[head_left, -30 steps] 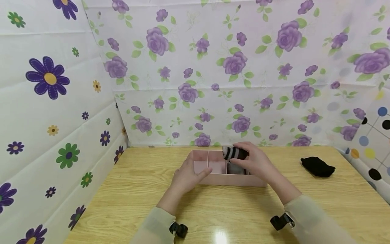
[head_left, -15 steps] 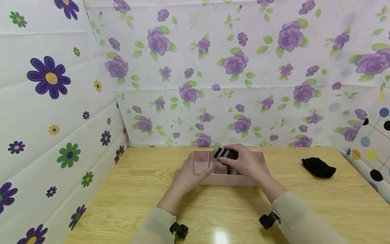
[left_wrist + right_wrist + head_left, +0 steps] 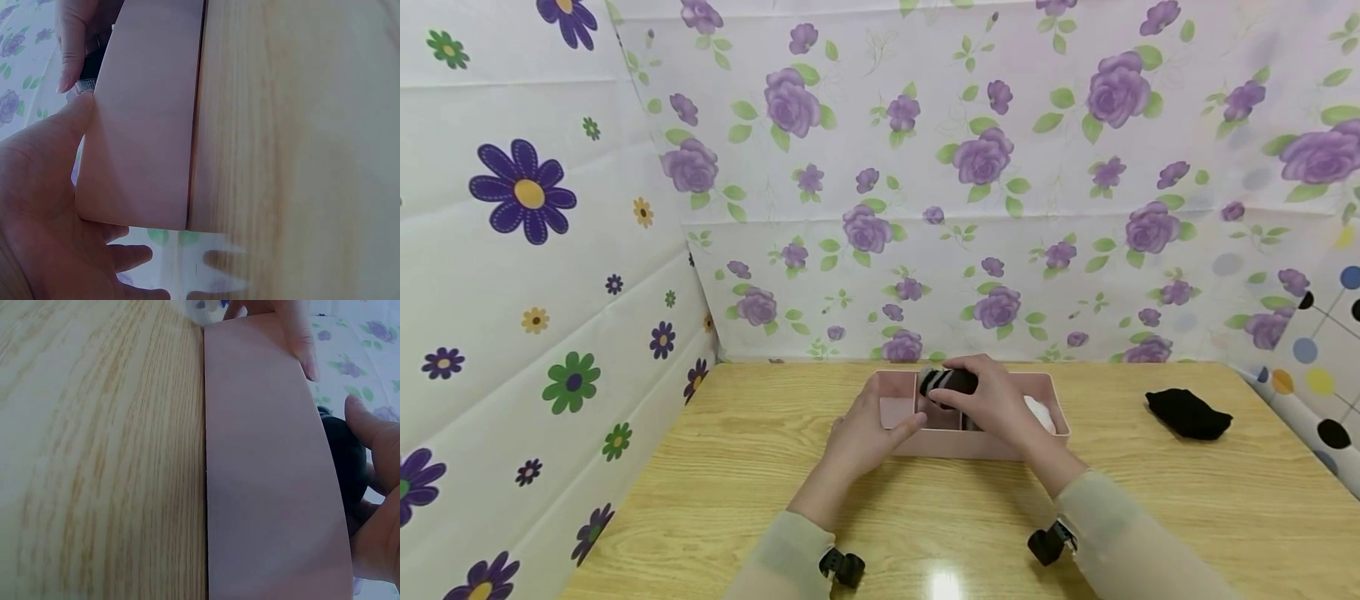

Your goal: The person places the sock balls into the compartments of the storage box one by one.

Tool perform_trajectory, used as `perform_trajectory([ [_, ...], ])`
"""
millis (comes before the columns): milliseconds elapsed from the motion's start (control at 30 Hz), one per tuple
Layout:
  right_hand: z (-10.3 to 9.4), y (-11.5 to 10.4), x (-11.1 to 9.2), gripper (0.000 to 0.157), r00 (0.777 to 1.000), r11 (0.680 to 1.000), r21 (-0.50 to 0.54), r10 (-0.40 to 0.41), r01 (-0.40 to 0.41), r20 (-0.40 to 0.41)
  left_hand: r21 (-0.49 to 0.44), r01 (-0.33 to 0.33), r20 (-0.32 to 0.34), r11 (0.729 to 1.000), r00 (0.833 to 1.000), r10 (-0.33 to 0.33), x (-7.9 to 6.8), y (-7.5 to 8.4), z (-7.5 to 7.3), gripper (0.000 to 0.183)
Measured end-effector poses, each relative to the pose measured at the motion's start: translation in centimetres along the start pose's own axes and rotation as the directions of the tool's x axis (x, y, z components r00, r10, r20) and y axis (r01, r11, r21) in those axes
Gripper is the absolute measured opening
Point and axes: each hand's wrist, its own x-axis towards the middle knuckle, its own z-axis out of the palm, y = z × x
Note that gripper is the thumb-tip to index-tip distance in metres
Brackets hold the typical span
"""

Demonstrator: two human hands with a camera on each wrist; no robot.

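Note:
A pink divided box stands on the table in the head view. My right hand pinches a rolled black sock with grey stripes between thumb and fingers, over the second compartment from the left. In the right wrist view the dark sock shows just past the box's rim. My left hand rests at the box's left end, its thumb at the front rim. Its other fingers stretch straight past the end wall in the left wrist view. My right hand hides part of the compartments behind it.
A white bundle lies in the box's right end compartment. Right of the box, a black cloth item lies on the wooden table. Flowered sheets hang behind and to the left.
My right hand has carried the striped sock leftward, to over the second compartment. The white bundle at the right end has come into view. My left hand stays at the box's left end.

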Motion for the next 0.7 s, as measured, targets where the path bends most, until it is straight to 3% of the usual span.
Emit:
perform_trajectory([
  [700,-0.34,0.87,-0.79,0.052,0.998,0.996,0.064,-0.065,0.064,0.007,0.022,0.004,-0.008,1.000,1.000,-0.004,0.05,0.17,0.07,0.120],
])
